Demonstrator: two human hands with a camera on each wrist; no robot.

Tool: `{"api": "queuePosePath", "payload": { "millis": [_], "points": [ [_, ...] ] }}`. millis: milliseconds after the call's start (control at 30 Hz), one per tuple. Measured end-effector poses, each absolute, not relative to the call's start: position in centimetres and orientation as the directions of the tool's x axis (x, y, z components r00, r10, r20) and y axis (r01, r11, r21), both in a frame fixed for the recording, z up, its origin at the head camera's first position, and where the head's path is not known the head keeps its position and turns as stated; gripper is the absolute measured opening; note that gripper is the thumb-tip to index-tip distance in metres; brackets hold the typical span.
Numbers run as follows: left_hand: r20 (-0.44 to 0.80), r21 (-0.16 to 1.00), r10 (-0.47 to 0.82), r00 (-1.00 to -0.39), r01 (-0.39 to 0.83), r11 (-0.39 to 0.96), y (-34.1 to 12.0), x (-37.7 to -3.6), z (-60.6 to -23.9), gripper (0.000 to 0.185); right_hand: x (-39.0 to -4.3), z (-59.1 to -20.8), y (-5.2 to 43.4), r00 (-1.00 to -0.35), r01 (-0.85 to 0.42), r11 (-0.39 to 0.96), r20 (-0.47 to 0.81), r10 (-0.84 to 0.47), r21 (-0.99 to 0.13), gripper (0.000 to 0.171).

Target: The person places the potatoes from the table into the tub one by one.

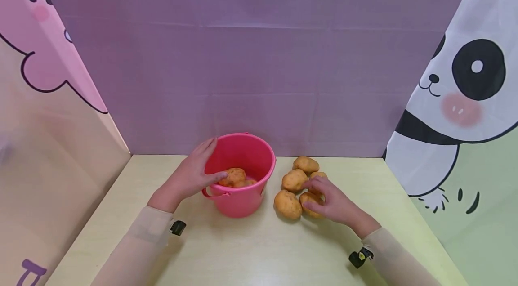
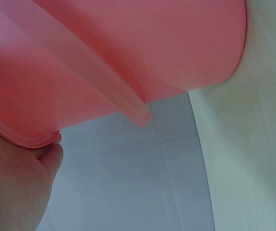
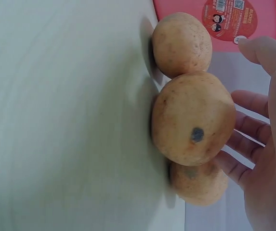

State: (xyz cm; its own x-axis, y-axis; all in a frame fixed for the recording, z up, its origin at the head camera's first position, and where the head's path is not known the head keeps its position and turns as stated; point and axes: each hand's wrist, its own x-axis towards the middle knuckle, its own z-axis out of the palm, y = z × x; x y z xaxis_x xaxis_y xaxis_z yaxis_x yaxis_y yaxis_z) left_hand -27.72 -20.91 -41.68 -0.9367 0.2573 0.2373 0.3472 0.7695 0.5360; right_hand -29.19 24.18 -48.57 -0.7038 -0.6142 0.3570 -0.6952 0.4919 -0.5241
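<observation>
Bracing the pink bucket (image 1: 241,177) at its near-left rim, the left hand (image 1: 193,175) lies with its fingers spread along the outer wall and its thumb hooked over the edge, a hold that looks meant to keep the light pail from sliding on the pale table (image 1: 226,250); the left wrist view shows only the bucket's pink wall and a folded handle strap close against the palm, so the thumb's exact seat cannot be made out there; inside the bucket sit at least two potatoes (image 1: 234,177), resting low against the near wall. To the right of the bucket, just beside it, a cluster of loose potatoes lies on the table; the right hand (image 1: 329,203) reaches into that cluster, its fingers curved over the nearest potato (image 1: 308,198) but, in the right wrist view, not yet closed on it, the fingers (image 3: 251,144) lying relaxed and parted beside the skin; a grip seems to be forming rather than made. A larger potato (image 1: 288,204) lies nearest the bucket, two more (image 1: 294,180) behind it; purple cloth (image 1: 259,74) backs the table, with cartoon panels at either side.
</observation>
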Motion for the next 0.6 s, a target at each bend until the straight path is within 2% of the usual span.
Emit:
{"api": "queuePosePath", "payload": {
  "millis": [167, 400, 600],
  "points": [
    [0.235, 0.541, 0.257, -0.937, 0.346, 0.767, -20.9, -27.6, -41.7, 0.121, -29.0, -49.0, 24.3, -0.709, -0.692, 0.507, 0.351, -0.612, -0.514, 0.041],
    [0.246, 0.536, 0.261, -0.933, 0.356, 0.766, -21.0, -27.7, -41.7, 0.121, -28.9, -49.3, 24.1, -0.702, -0.711, 0.591, 0.349, -0.62, -0.38, 0.044],
    [0.249, 0.531, 0.265, -0.931, 0.36, 0.767, -21.0, -27.8, -41.7, 0.121, -28.8, -49.6, 24.0, -0.72, -0.693, 0.627, 0.314, -0.619, -0.355, 0.047]
  ]
}}
